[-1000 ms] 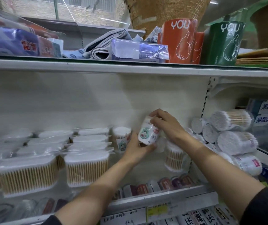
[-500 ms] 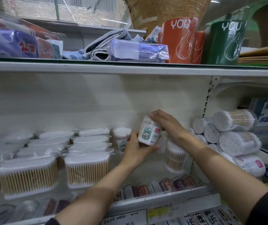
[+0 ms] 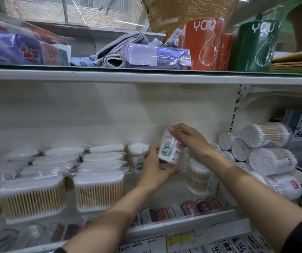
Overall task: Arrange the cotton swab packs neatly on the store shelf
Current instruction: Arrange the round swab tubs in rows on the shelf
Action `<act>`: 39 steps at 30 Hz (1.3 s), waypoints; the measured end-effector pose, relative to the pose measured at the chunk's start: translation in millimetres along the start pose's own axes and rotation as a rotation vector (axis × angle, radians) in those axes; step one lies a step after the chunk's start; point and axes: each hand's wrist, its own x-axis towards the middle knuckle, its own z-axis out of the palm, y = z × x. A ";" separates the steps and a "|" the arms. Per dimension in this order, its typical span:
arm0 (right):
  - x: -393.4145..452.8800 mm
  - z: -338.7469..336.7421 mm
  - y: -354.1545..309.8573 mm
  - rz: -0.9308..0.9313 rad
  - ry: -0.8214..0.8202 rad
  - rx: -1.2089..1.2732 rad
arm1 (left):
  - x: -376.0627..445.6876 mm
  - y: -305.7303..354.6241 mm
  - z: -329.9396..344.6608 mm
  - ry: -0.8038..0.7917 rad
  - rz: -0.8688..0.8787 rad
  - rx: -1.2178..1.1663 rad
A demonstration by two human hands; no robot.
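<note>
Store shelf (image 3: 164,229), both hands gripping tilted cotton swab tub (image 3: 170,149)

"YOU" on orange cup (image 3: 204,44), green cup (image 3: 256,46)

Three upright round cotton swab tubs (image 3: 171,149). Two rectangular swab boxes (image 3: 98,191) in front, more blurred behind. Five or so lying swab rolls (image 3: 269,159). Two orange canisters (image 3: 204,44), one green canister (image 3: 256,46). Two hands (image 3: 155,170).
</note>
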 end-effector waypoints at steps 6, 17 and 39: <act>1.9 -0.2 1.9 -0.004 0.044 0.023 | -0.5 -2.2 1.5 0.053 0.040 0.037; 3.3 -4.5 -3.6 0.077 0.112 0.025 | -2.1 -0.7 1.3 0.081 0.097 0.132; 4.1 -2.6 -8.1 0.077 0.130 0.232 | 4.1 2.4 0.9 0.080 0.107 -0.265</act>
